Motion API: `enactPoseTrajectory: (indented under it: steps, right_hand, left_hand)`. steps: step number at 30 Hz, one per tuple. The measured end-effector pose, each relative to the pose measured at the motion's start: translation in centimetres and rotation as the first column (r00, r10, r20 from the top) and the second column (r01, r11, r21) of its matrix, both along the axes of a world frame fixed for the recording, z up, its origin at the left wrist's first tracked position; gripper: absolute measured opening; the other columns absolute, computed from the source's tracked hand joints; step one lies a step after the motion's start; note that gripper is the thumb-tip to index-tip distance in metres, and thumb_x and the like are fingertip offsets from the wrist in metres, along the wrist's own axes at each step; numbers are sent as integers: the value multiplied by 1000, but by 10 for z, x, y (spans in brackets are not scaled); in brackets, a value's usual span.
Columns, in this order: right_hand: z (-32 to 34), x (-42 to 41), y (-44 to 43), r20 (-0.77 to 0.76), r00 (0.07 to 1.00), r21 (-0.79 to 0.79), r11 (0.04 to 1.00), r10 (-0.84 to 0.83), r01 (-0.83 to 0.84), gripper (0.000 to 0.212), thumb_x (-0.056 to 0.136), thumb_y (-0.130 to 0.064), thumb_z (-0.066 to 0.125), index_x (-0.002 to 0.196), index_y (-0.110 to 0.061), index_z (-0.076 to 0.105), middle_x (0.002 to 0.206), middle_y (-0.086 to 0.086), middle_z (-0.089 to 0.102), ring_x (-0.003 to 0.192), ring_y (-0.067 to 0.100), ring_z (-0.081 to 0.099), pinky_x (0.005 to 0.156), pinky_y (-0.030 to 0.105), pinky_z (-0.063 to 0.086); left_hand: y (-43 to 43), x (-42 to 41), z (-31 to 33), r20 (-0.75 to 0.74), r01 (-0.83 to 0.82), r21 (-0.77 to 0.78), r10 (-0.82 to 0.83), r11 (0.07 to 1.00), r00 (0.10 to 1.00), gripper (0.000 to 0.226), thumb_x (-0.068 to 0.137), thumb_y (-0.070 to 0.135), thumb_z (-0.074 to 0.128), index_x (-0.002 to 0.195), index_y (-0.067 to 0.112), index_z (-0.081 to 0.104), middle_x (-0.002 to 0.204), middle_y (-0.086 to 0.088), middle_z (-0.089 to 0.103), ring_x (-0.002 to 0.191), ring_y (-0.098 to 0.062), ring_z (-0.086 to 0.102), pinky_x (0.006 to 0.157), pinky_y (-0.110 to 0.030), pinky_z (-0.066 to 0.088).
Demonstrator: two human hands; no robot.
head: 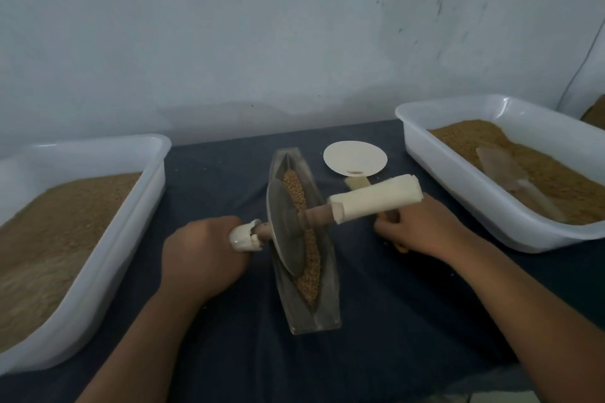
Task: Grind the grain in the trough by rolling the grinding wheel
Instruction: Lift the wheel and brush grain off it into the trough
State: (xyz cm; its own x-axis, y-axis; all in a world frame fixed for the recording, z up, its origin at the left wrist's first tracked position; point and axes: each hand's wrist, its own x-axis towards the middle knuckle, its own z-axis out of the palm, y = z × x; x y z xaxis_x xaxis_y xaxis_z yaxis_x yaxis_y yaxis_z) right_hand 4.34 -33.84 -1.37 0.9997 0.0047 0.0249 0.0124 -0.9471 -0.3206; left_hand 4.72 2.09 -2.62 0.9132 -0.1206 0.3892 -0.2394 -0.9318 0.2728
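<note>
Dark blue cloth [393, 321] covers your table, and at its centre lies the metal trough [327, 311], with grain [309, 275] that looks whole along the groove, so I judge little is ground yet. The grinding wheel [286, 226] stands in it, tilted. Your left hand [203, 258] is wrapped round the left handle [244, 237]. Your right hand [422, 226] is off the right handle [373, 203], curled over a yellowish stick [401, 247]. A white tub [131, 206] flanks the left.
</note>
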Motion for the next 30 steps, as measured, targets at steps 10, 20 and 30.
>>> enactPoseTrajectory:
  steps: [10, 20, 30]
  right_hand:
    - [18, 1, 17, 398, 917, 410, 893, 9, -186, 21, 87, -40, 76, 101, -55, 71, 91, -8, 76, 90, 7, 72, 77, 36, 59]
    - [42, 62, 82, 562, 827, 510, 791, -10, -337, 21, 104, -34, 64, 98, -14, 59, 79, -4, 74, 70, 9, 74, 58, 28, 57]
    - [34, 51, 95, 288, 949, 344, 910, 132, -231, 15, 97, -31, 71, 98, -27, 57, 81, -10, 53, 67, 8, 46, 64, 29, 36]
  left_hand:
    - [-5, -8, 10, -62, -25, -238, 10, 971, 998, 23, 81, 38, 76, 65, 27, 63, 61, 8, 63, 61, -16, 62, 61, -39, 54]
    - [-9, -9, 11, -136, -47, -288, 8, 956, 991, 18, 81, 36, 80, 70, 28, 68, 64, 11, 66, 64, -9, 63, 63, -40, 56]
    - [-7, -5, 7, -95, -42, -326, 12, 945, 995, 22, 81, 32, 80, 68, 25, 65, 62, 8, 64, 61, -12, 63, 61, -40, 55]
